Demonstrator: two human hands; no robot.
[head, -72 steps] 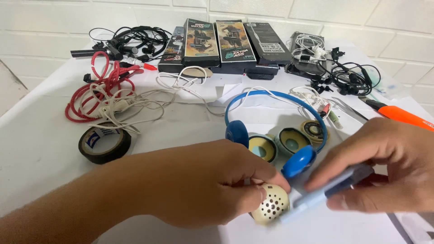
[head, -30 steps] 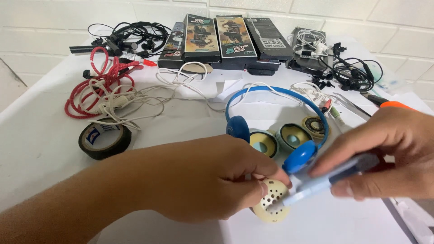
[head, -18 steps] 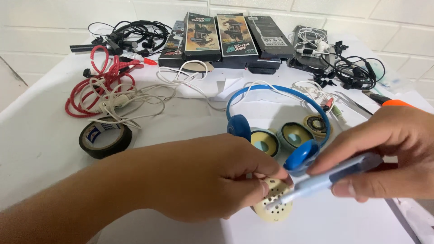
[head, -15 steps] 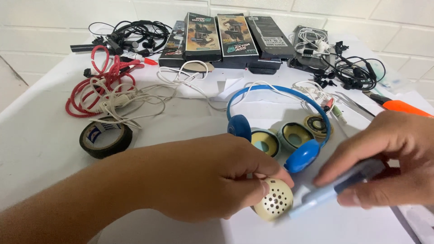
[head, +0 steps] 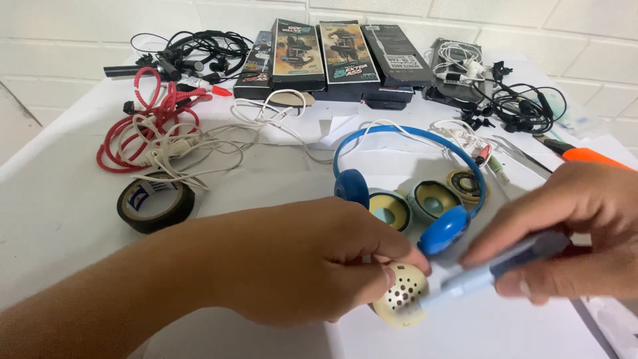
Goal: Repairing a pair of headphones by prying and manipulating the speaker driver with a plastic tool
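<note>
Poking at the loose earcup cover

Left hand [head: 299, 266] pinches the cream perforated cover [head: 401, 302] just below the blue headphones [head: 425, 179]; right hand [head: 571, 233] grips a blue pen-like tool [head: 495, 269], tip on the cover's edge. Looks like prying work, needs a steady tip.

We see blue headphones [head: 405, 156] mid-table, three loose round ear parts [head: 428, 198] inside band. Black tape roll [head: 155, 203] at left, near red coiled cable [head: 147, 116] tangled with white cords [head: 199, 143]. Row of dark boxes [head: 332, 56] along back by wall. Black earphone tangles at back left [head: 193, 53] and right [head: 522, 106]. Orange-handled tool [head: 585, 155] at right edge.
</note>
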